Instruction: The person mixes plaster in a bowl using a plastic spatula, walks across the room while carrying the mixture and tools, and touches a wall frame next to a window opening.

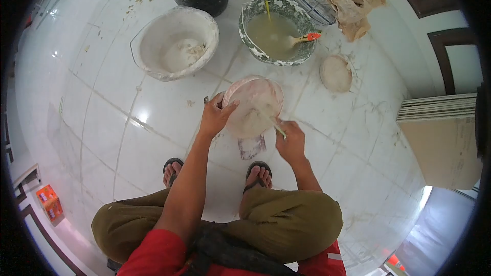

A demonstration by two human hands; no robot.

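My left hand (217, 115) is closed on the left rim of a small pinkish bucket (253, 83) with pale paste in it. A small dark flat tip (206, 100) sticks out beside these fingers; what it belongs to is hidden. My right hand (291, 140) grips a stirring tool (271, 118) with a greenish handle end. Its lower part reaches into the paste, so its working end is hidden. Under the bucket, towards my feet, lies a stained, pale rectangular piece (251, 148).
Ahead stand a whitish basin (146, 51), a bucket of cloudy water (244, 30) with an orange-handled brush (306, 37), and a black bucket (215, 4). A crumpled paper bag (348, 0) and a round lid-like piece (336, 73) lie right. Stacked panels (440, 143) stand far right.
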